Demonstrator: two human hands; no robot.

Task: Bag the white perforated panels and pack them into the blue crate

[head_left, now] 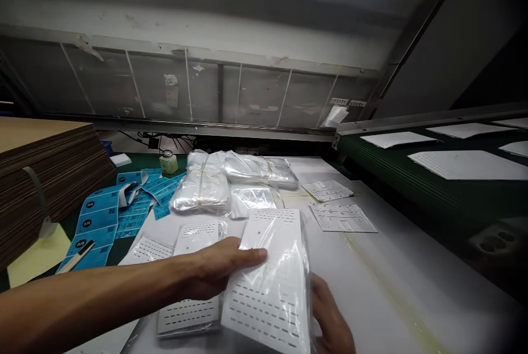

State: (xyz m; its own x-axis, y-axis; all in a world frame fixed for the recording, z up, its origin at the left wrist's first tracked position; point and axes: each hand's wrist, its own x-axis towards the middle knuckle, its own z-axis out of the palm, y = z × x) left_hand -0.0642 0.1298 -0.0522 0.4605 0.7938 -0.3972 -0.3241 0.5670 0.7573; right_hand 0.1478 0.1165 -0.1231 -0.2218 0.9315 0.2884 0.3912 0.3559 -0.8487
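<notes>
My left hand (220, 267) grips the left side of a clear-bagged packet of white slotted cards (270, 282), its thumb lying across the front. At the packet's right edge is my right hand (330, 315), closed against it, with its fingertips partly hidden behind. The packet is tilted above the white work surface (375, 288). Beneath my left forearm lies another bagged packet (190, 313), partly covered by the arm. Farther left, a white slotted card (147, 249) shows partly.
Tied bundles of clear plastic bags (203, 186) lie ahead, beside blue label strips (97, 219) and a small jar (168, 162). Stacked cardboard (49, 172) rises at left. Two printed white pieces (343, 217) lie right of centre. A green conveyor (383, 172) carries white sheets.
</notes>
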